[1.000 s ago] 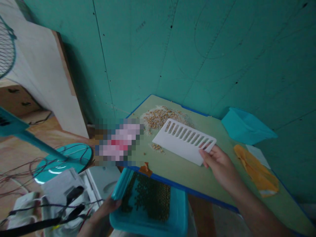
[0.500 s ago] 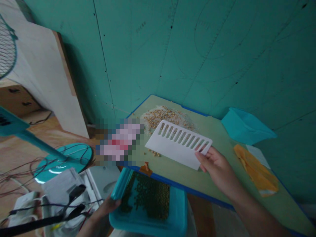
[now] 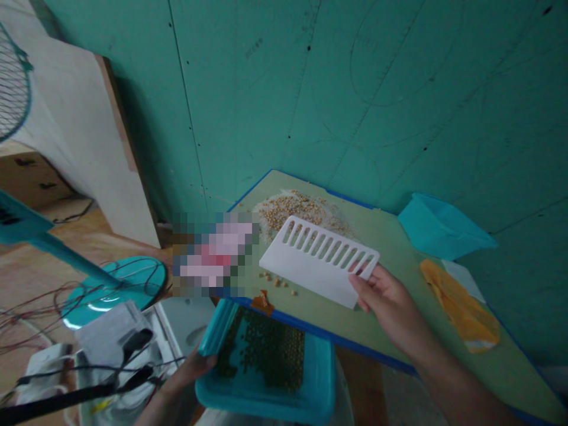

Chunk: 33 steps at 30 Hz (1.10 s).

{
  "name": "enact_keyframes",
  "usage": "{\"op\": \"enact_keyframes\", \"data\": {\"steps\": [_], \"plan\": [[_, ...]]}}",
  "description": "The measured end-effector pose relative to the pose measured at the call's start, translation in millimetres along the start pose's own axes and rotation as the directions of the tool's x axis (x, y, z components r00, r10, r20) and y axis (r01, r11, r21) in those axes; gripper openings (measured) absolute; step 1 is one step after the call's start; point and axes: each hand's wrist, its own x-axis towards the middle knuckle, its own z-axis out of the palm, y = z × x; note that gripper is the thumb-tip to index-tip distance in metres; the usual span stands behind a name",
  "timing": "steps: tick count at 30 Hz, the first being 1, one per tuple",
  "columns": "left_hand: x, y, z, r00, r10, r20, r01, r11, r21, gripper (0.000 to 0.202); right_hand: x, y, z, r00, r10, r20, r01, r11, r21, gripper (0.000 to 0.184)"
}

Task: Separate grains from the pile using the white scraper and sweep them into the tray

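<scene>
My right hand grips the right end of a white slotted plastic scraper, thumb on top. The scraper lies tilted over the table, its slotted side facing the wall. Behind it spreads a pile of yellowish beans mixed with fine white grains; the scraper hides part of the pile. A few loose beans sit between the scraper and the near edge. Below that edge, my left hand is closed on the left rim of a turquoise plastic tub, which has beans inside.
Brown tape sticks to the table's blue edge. A turquoise folded container and an orange cloth lie at the right. A pixelated pink item is at the left corner. A fan base and cables stand on the floor at left.
My right hand has shifted the scraper slightly left and toward me. Loose beans by the near edge have rolled apart, closer to that edge. The tub is nearly still.
</scene>
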Motion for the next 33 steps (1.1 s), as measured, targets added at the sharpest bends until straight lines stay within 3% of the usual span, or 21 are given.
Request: {"op": "enact_keyframes", "data": {"steps": [3, 10, 15, 24, 29, 33], "plan": [[5, -3, -7.2, 1.000, 0.011, 0.021, -0.012, 1.000, 0.005, 0.036, -2, 0, 1, 1.000, -0.003, -0.008, 0.003, 1.000, -0.006, 0.019], [68, -36, -51.9, 0.999, 0.037, 0.038, -0.041, 0.992, 0.120, 0.033, -6, 0, 1, 1.000, 0.016, 0.013, -0.016, 1.000, -0.017, 0.021], [76, -46, -63.3, 0.995, 0.079, 0.056, -0.082, 0.995, 0.058, 0.036, -7, -1, 2, 1.000, 0.021, -0.005, -0.021, 1.000, -0.002, 0.024], [71, -38, -52.9, 0.996, 0.070, 0.051, -0.073, 0.996, 0.054, 0.034, -10, 1, 1, 0.999, 0.044, 0.010, -0.044, 0.999, 0.002, 0.023], [33, -21, -27.0, 0.995, 0.082, 0.054, -0.082, 0.997, -0.006, 0.033, -10, 3, 0, 0.999, 0.039, 0.015, -0.039, 0.999, 0.002, 0.022], [16, -15, -17.3, 1.000, 0.002, 0.015, -0.002, 0.999, -0.034, 0.027, -11, 4, 0, 0.998, 0.053, 0.030, -0.053, 0.999, 0.010, 0.022]]}}
